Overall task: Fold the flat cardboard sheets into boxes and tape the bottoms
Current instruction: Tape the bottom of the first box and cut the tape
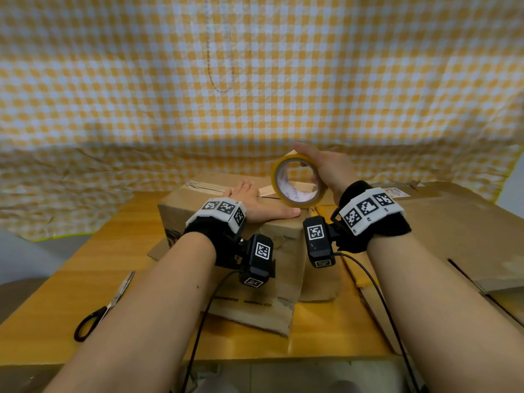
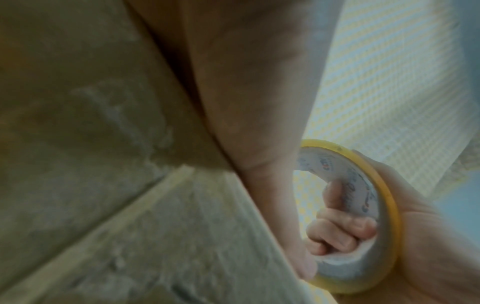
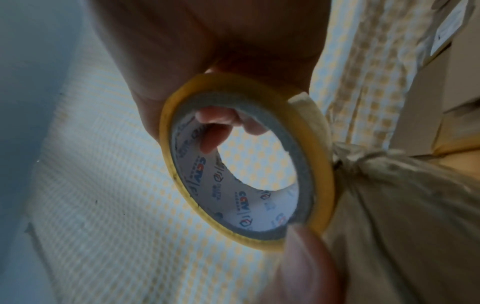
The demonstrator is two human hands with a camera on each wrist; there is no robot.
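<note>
Tape is going onto the box (image 1: 226, 239), which is sitting upturned on the table (image 1: 56, 302) with its flaps facing up. Flat, straight-fingered, the left hand (image 1: 255, 202) is pressing those flaps shut, probably to keep the seam closed. The right hand (image 1: 326, 168) is gripping the tape roll (image 1: 297, 180), fingers curled through its core, holding it upright at the seam's near end.

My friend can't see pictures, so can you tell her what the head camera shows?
A person's right hand holds a round yellow roll of tape above a brown cardboard box, while their left hand presses flat on the box's top. The box sits on a wooden table with black-handled scissors at the left and a yellow checked cloth behind.
</note>
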